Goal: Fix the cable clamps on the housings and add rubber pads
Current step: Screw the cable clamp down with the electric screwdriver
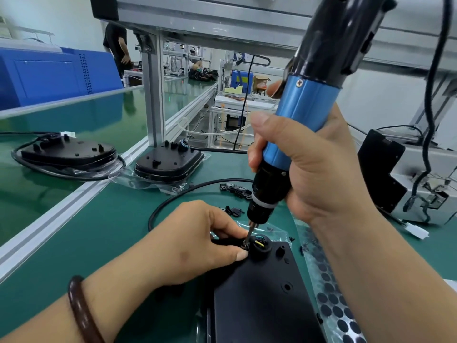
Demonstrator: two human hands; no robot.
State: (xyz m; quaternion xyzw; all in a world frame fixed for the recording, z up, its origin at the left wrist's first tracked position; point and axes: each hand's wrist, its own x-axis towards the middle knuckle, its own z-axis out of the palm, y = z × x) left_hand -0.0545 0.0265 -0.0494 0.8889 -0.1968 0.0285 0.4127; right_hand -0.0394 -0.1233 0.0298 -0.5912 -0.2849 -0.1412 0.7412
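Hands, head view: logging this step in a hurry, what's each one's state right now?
Left hand: pinches the cable clamp on the black housing.
Right hand: grips the electric screwdriver, bit down at the clamp.

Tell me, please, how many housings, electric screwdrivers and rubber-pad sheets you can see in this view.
Black plastic housings: 3
Blue-and-black electric screwdriver: 1
Clear sheet of round black rubber pads: 1
Total: 5

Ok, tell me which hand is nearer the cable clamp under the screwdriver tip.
Left. The left hand pinches the cable clamp on the housing; the right hand is above it, gripping the screwdriver.
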